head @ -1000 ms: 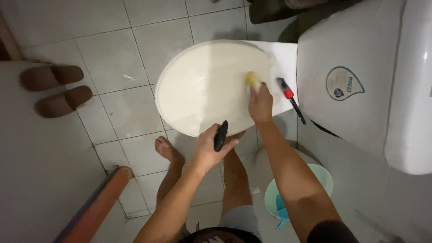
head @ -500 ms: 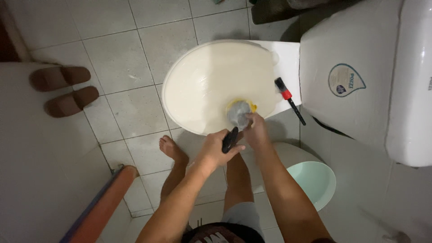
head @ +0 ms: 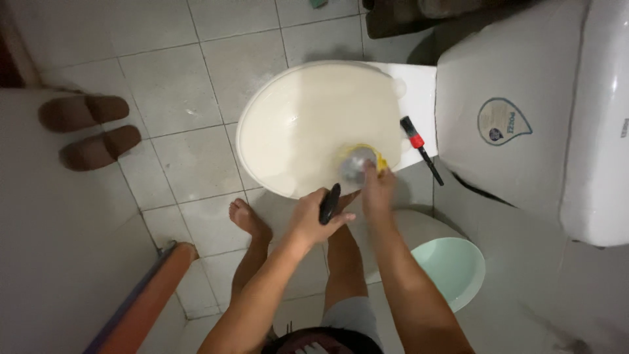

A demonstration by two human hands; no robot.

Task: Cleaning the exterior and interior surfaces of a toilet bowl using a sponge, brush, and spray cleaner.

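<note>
Head view: the right hand (head: 378, 187) presses a yellow sponge (head: 360, 162) against the near edge of the closed toilet lid (head: 308, 124), fingers curled over it. Just left, the left hand (head: 313, 215) grips a black handle (head: 329, 204). A red-and-black brush (head: 419, 148) lies right of the lid, near the tank (head: 524, 105); a pale green basin (head: 455, 267) sits on the floor, nearer.

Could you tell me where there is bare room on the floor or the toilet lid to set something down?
Bare tiles lie between the slippers and the toilet lid, and beyond the lid's far edge. The lid's far half is free. Its near edge is crowded: the right hand with a sponge, the left hand holding a black handle, and the brush.
</note>
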